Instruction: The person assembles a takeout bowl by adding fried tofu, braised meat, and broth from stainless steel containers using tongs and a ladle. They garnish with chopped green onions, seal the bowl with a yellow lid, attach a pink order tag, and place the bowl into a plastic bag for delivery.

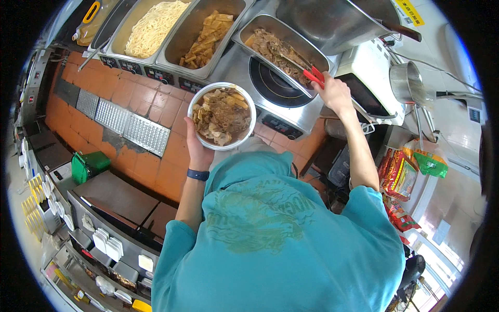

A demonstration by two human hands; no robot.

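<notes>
My left hand [197,145] is wrapped round the lower left side of a round white bowl [251,125]. Sliced brown meat [221,119] fills the bowl, with paler strips along its upper right. At the right, my right hand [332,93] grips the red handles of metal tongs [315,78]. The tongs' tips reach into a long steel pan [323,60] of cooked sliced meat [270,44]. That pan rests on the counter at the far edge of a round black induction hob [278,88].
Left of the meat pan stand a steel tray [208,73] of brown strips and another with pale noodles [156,26]. A large steel pot [332,26] is behind. To the right are a white microwave [364,67] and a small saucepan [408,83]. Orange tiles [140,171] cover the floor.
</notes>
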